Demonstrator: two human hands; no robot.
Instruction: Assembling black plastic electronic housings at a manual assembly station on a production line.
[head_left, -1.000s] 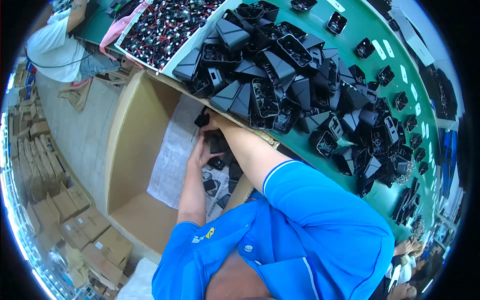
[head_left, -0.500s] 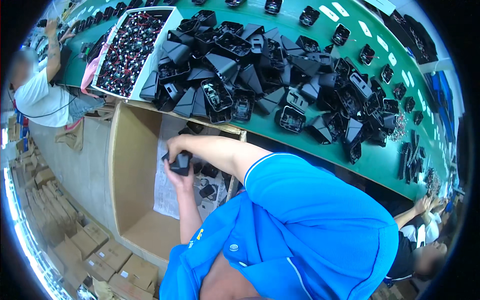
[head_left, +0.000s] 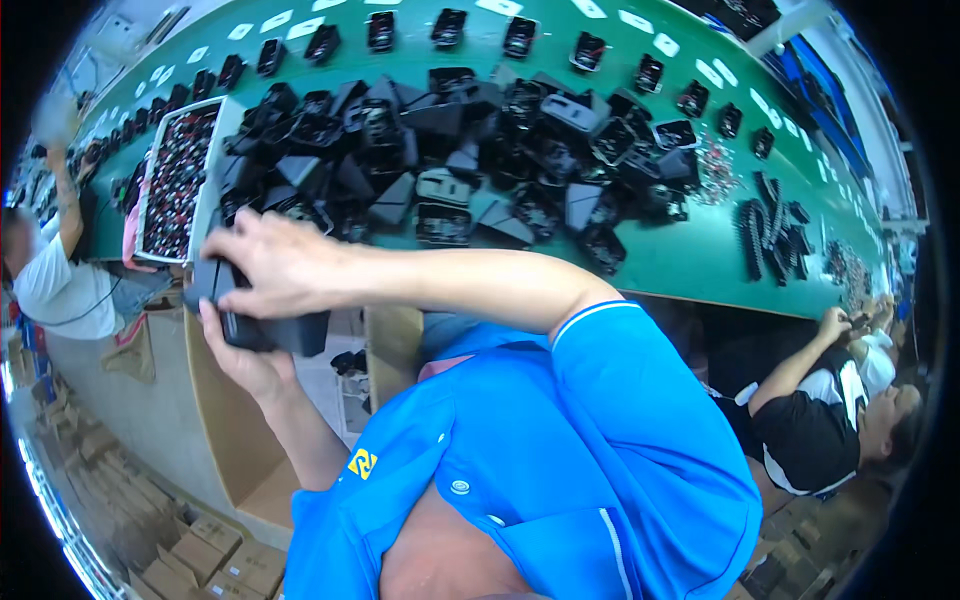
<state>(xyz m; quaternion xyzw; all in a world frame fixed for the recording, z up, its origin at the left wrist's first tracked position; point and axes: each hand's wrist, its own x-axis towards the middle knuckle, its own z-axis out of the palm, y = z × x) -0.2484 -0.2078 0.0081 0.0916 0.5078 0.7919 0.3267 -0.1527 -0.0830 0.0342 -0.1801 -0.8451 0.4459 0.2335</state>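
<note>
Head cam: R hand, elbow bent & forearm abt level, palm down, grips blk plastic housings (count unclear) from above w/ fingers curled, L hand reaching up & clasping them from below, at tabletop's near edge nr white box, over lg carton.

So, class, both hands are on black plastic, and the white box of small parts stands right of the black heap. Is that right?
No: the head view shows the white box left of the black heap. Both hands are indeed on black plastic.
</note>
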